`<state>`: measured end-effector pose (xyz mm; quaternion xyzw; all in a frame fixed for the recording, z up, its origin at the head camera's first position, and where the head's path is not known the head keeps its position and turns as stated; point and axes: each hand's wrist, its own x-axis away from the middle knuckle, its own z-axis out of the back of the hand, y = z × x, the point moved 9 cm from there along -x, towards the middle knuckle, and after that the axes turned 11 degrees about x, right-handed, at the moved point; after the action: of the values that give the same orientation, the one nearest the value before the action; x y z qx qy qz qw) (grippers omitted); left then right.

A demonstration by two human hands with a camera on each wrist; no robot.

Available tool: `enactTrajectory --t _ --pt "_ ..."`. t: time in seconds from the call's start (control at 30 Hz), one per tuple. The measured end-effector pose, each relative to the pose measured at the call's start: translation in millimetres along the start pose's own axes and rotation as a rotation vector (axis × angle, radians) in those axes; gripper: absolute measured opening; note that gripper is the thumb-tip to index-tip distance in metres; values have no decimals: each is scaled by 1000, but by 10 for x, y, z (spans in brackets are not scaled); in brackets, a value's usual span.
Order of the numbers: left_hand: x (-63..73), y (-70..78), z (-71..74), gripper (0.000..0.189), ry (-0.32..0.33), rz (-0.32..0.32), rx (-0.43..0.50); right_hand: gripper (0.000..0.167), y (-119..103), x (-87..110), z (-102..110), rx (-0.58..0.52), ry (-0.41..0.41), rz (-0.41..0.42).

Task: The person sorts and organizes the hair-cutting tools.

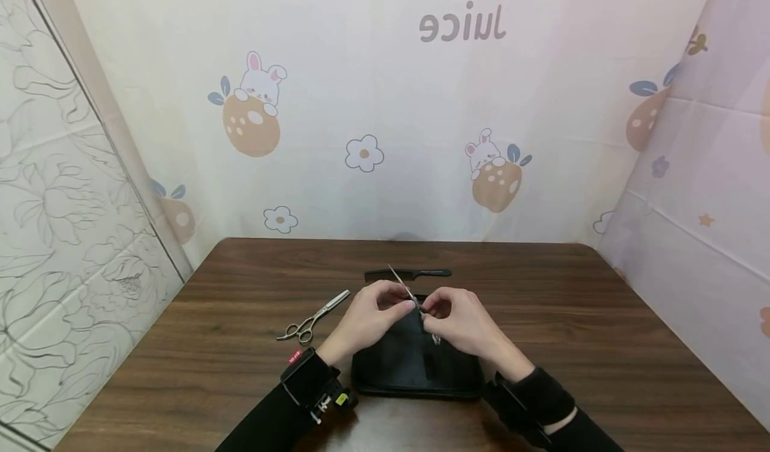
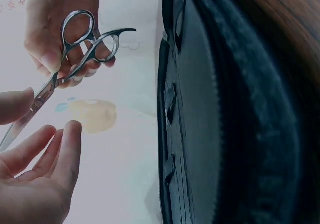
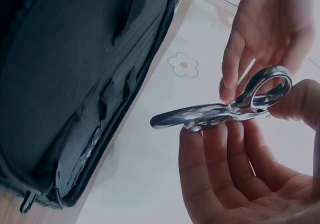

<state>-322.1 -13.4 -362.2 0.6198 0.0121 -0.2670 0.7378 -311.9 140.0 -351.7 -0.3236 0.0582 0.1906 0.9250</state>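
Note:
Both hands hold a pair of silver hair scissors (image 1: 415, 298) over a black case (image 1: 385, 365), blades slanting up and away to the left. My right hand (image 1: 460, 318) grips the handle end; in the right wrist view its thumb touches a finger ring (image 3: 272, 86) and its fingers lie under the shanks. A curved finger rest sticks out from one ring. Near the blades, my left hand (image 1: 369, 315) has its thumb and fingertips at the metal. Its thumb overlaps the blade (image 2: 32, 109) in the left wrist view, with other fingers extended below.
Thinning scissors (image 1: 313, 318) lie on the wooden table (image 1: 240, 372) left of the case. Beyond the hands is a black comb (image 1: 433, 273). The case has inner loops (image 2: 171, 101) and a zip edge. A patterned curtain (image 1: 373, 91) hangs behind the table.

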Motion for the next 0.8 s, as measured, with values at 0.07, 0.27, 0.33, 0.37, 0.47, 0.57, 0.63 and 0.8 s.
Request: enactTrajectory --t 0.07,0.27,0.33,0.37,0.47,0.57,0.63,0.8 --pt "-3 17 -17 26 9 -13 34 12 -9 6 -9 -5 -2 6" --pt "-1 -2 -62 22 26 12 191 11 -41 34 -2 -14 19 17" --pt "0 -21 -73 24 35 36 283 10 -53 43 6 -19 30 18" --pt "0 -29 -79 25 41 48 331 10 -56 47 9 -22 34 16" --pt "6 -36 -93 28 54 66 450 10 -60 56 18 -31 43 6" --pt "17 -43 -95 27 72 79 521 10 -57 63 25 -36 50 -3" --pt "27 -48 -99 26 83 85 552 9 -52 70 28 -38 54 -9" --pt "45 -62 -119 27 101 95 601 9 -46 92 29 -58 60 -10"
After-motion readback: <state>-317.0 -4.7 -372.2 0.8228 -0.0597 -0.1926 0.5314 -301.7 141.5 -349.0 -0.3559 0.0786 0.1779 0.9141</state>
